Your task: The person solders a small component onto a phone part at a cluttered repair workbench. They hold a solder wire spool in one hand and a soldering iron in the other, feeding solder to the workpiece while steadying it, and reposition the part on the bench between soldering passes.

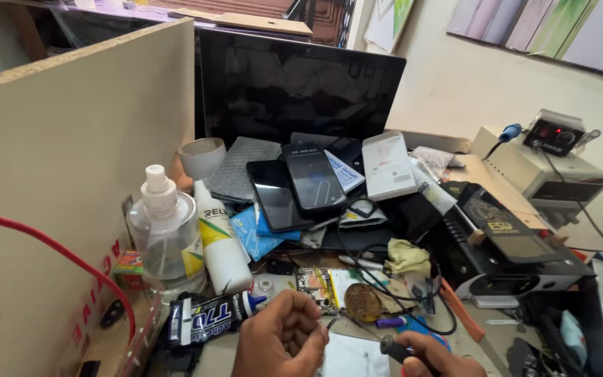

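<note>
While curled loosely beside glue tube [211,315], left hand [280,342] holding nothing visible; right hand [433,357] clasped round tool [393,348], tip toward circuit board [315,286]. Probing stage; steadier aim needed.

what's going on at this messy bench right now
A person is working low at the front of a cluttered repair bench. The left hand is curled in a loose fist; whether its grip holds something small cannot be told. The right hand holds a dark-handled tool, its thin tip pointing toward a bare circuit board beside a round brass-coloured disc. A black adhesive tube lies by the left hand. Behind, two dark phones rest on a pile before a switched-off monitor.
</note>
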{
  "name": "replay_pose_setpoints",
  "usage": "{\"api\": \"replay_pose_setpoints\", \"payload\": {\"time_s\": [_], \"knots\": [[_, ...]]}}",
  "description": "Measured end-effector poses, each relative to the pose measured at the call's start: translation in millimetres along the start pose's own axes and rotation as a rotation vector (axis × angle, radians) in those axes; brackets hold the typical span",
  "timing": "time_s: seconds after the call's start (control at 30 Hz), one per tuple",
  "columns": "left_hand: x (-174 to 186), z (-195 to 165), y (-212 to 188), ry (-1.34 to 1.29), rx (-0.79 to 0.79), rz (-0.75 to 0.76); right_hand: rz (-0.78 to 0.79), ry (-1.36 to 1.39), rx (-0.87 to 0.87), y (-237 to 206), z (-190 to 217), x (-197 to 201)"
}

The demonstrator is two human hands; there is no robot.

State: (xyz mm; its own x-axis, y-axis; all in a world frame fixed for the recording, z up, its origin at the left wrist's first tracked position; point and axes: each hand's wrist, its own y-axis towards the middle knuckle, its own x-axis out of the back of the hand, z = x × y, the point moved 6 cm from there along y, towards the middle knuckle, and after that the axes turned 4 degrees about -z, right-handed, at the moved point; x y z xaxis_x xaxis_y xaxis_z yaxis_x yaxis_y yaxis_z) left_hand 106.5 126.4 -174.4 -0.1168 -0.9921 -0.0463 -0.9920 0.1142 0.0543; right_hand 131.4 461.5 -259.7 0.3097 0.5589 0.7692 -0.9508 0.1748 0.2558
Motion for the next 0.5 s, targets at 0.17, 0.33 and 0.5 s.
{"api": "replay_pose_setpoints", "payload": {"time_s": [0.17,0.33,0.5], "knots": [[4,-31,-20,-0.102,0.073,0.029,0.087,0.071,-0.043,-18,29,15],[0,-41,-28,-0.107,0.107,0.036,0.102,0.046,-0.068,-27,44,24],[-3,-42,-32,-0.125,0.094,0.041,0.140,-0.005,-0.039,-30,55,32]]}}
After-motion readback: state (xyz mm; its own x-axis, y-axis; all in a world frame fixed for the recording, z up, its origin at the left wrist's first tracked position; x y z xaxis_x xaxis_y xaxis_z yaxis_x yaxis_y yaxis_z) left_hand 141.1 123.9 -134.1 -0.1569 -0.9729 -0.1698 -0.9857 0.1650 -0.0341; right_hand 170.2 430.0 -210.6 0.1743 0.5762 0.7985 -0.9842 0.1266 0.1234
